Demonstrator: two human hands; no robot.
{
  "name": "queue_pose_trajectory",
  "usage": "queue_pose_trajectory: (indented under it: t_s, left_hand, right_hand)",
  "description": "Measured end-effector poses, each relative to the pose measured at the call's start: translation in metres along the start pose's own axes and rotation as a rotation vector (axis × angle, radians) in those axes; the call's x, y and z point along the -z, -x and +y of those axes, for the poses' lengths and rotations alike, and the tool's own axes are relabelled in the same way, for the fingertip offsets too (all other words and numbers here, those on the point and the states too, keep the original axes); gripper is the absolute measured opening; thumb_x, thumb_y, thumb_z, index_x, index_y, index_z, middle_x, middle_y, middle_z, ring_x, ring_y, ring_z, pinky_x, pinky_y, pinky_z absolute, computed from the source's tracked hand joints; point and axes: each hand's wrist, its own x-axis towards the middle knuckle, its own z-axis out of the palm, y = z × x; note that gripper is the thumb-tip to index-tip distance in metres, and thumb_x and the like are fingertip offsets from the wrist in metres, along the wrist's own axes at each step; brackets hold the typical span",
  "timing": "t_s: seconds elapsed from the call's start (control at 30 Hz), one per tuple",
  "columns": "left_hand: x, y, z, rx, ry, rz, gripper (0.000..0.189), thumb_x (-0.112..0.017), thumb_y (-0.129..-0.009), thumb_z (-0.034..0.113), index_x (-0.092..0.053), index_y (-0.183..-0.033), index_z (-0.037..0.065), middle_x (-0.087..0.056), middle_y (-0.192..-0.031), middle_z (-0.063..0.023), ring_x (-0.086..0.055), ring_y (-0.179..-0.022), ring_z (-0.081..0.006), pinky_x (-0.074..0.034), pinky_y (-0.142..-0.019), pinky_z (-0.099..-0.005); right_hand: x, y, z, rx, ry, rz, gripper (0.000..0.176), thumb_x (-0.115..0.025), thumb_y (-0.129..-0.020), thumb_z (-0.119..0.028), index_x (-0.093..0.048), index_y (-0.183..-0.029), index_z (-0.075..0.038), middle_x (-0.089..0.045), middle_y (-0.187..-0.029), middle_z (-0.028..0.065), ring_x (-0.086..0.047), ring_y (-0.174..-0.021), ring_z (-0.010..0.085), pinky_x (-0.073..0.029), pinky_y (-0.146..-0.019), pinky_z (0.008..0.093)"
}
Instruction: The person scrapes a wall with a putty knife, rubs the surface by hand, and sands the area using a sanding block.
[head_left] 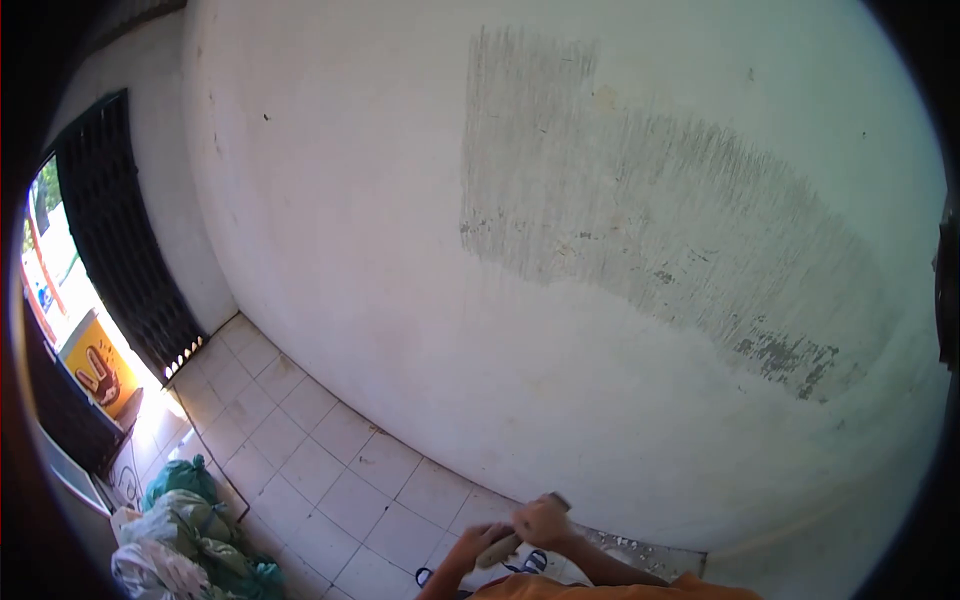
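We count one bare left hand (478, 541), one bare right hand (541, 522), at least one grey-brown handheld tool (499, 552), two dark-strapped sandals (537, 561), one rough grey patch (620, 200), one yellow panel (97, 355), and several pale plastic sacks (178, 522) too heaped for us to number.
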Motion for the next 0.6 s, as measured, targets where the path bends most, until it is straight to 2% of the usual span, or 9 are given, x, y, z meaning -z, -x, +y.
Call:
queue_pose_trajectory:
  t_s: [0.03, 0.1, 0.23, 0.3, 0.33, 0.4, 0.43, 0.5, 0.6]
  left_hand:
    - [0.022, 0.007, -0.028, 0.101, -0.055, 0.019, 0.046, -0.047, -0.096, 0.034, -0.061, -0.107, -0.008, -0.067, -0.092, -0.0142, -0.064, -0.088, -0.0210, -0.051, -0.078, -0.0314]
    - [0.046, 0.036, -0.040, 0.151, 0.421, -0.173, 0.046, -0.052, -0.093, 0.035, -0.060, -0.108, -0.007, -0.065, -0.093, -0.0136, -0.062, -0.081, -0.0193, -0.049, -0.071, -0.0308]
    - [0.100, 0.085, -0.030, -0.044, 0.202, -0.148, 0.035, -0.066, -0.085, 0.025, -0.059, -0.105, -0.003, -0.060, -0.071, -0.0048, -0.054, -0.049, -0.0112, -0.041, -0.040, -0.0214]
    - [0.129, 0.093, -0.028, 0.031, 0.027, -0.140, 0.048, -0.058, -0.088, 0.036, -0.058, -0.110, -0.006, -0.063, -0.092, -0.0128, -0.061, -0.077, -0.0197, -0.048, -0.065, -0.0302]
    - [0.143, 0.096, -0.023, 0.063, -0.065, -0.134, 0.055, -0.055, -0.090, 0.042, -0.058, -0.112, -0.008, -0.065, -0.102, -0.0168, -0.065, -0.091, -0.0239, -0.051, -0.078, -0.0346]
    - [0.162, 0.109, -0.004, 0.007, -0.058, -0.150, 0.045, -0.062, -0.086, 0.034, -0.059, -0.108, -0.005, -0.063, -0.086, -0.0099, -0.062, -0.070, -0.0179, -0.048, -0.058, -0.0279]
    - [0.170, 0.112, 0.007, -0.026, -0.052, -0.161, 0.040, -0.066, -0.084, 0.029, -0.060, -0.106, -0.003, -0.063, -0.078, -0.0064, -0.060, -0.059, -0.0149, -0.047, -0.047, -0.0246]
    - [0.194, 0.103, 0.015, -0.017, -0.077, -0.073, 0.041, -0.066, -0.083, 0.032, -0.061, -0.104, -0.003, -0.064, -0.080, -0.0074, -0.061, -0.060, -0.0157, -0.047, -0.049, -0.0257]
    - [0.235, 0.076, 0.008, -0.053, -0.046, 0.057, 0.042, -0.066, -0.083, 0.033, -0.061, -0.103, -0.003, -0.065, -0.083, -0.0092, -0.063, -0.063, -0.0173, -0.048, -0.051, -0.0268]
  right_hand:
    - [-0.031, -0.006, -0.012, 0.009, -0.051, -0.064, 0.017, -0.052, -0.082, -0.022, -0.060, -0.076, -0.008, -0.059, -0.060, 0.0135, -0.058, -0.063, 0.0346, -0.043, -0.069, 0.0461]
    - [-0.064, -0.026, -0.044, 0.042, -0.155, -0.156, 0.017, -0.049, -0.084, -0.020, -0.059, -0.082, -0.007, -0.059, -0.060, 0.0142, -0.059, -0.063, 0.0352, -0.044, -0.069, 0.0456]
    - [-0.090, -0.068, -0.105, 0.110, -0.225, -0.218, 0.015, -0.049, -0.085, -0.019, -0.057, -0.089, -0.007, -0.059, -0.062, 0.0139, -0.058, -0.065, 0.0343, -0.044, -0.070, 0.0454]
    - [-0.088, -0.086, -0.129, 0.090, -0.211, -0.151, 0.017, -0.052, -0.083, -0.015, -0.057, -0.096, -0.005, -0.061, -0.073, 0.0153, -0.058, -0.074, 0.0334, -0.044, -0.072, 0.0446]
    - [-0.089, -0.093, -0.140, 0.059, -0.267, 0.000, 0.020, -0.053, -0.083, -0.014, -0.056, -0.099, -0.004, -0.060, -0.080, 0.0166, -0.058, -0.078, 0.0341, -0.045, -0.074, 0.0444]
    - [-0.092, -0.109, -0.155, 0.002, -0.367, 0.300, 0.027, -0.056, -0.081, -0.012, -0.055, -0.107, -0.002, -0.060, -0.093, 0.0192, -0.058, -0.087, 0.0354, -0.046, -0.079, 0.0438]
    - [-0.093, -0.117, -0.159, -0.015, -0.362, 0.369, 0.030, -0.056, -0.082, -0.013, -0.053, -0.109, -0.001, -0.058, -0.098, 0.0200, -0.058, -0.090, 0.0362, -0.045, -0.082, 0.0433]
    - [-0.094, -0.134, -0.160, -0.049, -0.347, 0.509, 0.035, -0.058, -0.084, -0.014, -0.050, -0.115, 0.001, -0.055, -0.108, 0.0218, -0.057, -0.095, 0.0379, -0.044, -0.087, 0.0423]
    - [-0.142, -0.149, -0.153, -0.430, -0.501, 0.516, 0.052, -0.056, -0.087, -0.027, -0.041, -0.128, 0.001, -0.051, -0.120, 0.0234, -0.049, -0.112, 0.0409, -0.041, -0.094, 0.0435]
